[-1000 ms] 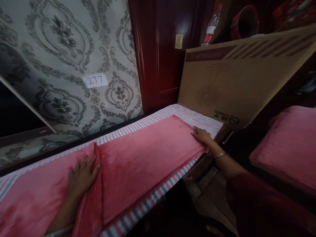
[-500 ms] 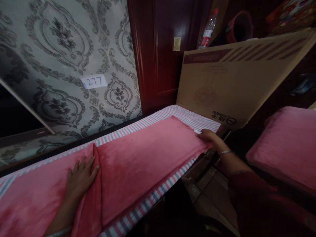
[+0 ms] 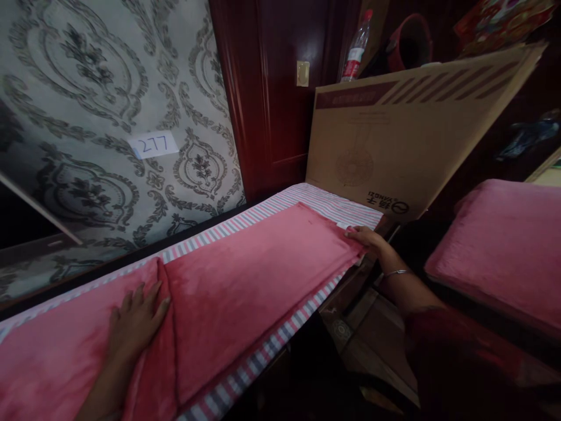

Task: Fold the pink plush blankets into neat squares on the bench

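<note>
A pink plush blanket (image 3: 254, 275) lies folded in a long strip over a striped cloth (image 3: 333, 199). My left hand (image 3: 137, 320) rests flat on its left part, fingers spread, beside a raised fold (image 3: 164, 327) that runs across the blanket. At the far right end, my right hand (image 3: 367, 238) has its fingers closed on the blanket's edge, near a small white tag (image 3: 343, 225). The underside of that edge is hidden.
Behind the far end stands a big cardboard box (image 3: 394, 140), with a plastic bottle (image 3: 354, 55) behind its top edge. To the right is a pink plush-covered seat (image 3: 504, 245). A patterned wall (image 3: 100, 117) and dark red door (image 3: 280, 128) border the back.
The view has shifted slightly, moving everything a little to the left. My right hand now pinches a bit of the blanket's edge more visibly. My left hand stays flat by the fold.
</note>
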